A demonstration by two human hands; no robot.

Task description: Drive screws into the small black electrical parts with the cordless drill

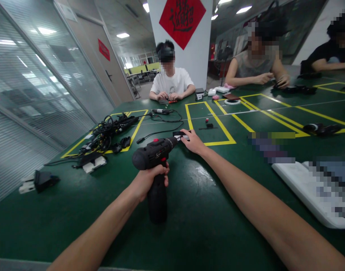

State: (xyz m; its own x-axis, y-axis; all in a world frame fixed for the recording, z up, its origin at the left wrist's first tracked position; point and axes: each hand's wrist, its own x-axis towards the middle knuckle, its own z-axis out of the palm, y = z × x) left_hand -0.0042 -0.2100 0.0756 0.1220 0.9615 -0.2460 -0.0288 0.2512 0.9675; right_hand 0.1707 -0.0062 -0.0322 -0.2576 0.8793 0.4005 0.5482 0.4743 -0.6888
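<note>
My left hand (pixel 152 178) is wrapped round the handle of a black cordless drill (pixel 157 154), its fingers near the red trigger. The drill's chuck points away and to the right, its tip close to a small black-and-white part (pixel 178 136). Fingers of my right hand (pixel 191 141) are closed on that part's right side, holding it at the table surface. What kind of part it is I cannot make out. Whether the drill's tip touches the part cannot be seen clearly.
Tangled black cables and adapters (pixel 104 131) lie on the green table (pixel 76 210) at left. Dark-and-white pieces (pixel 38 182) sit nearer. A white tray (pixel 299 188) stands at right. Small black bits (pixel 209 125) lie inside yellow tape. Several people sit around the far side.
</note>
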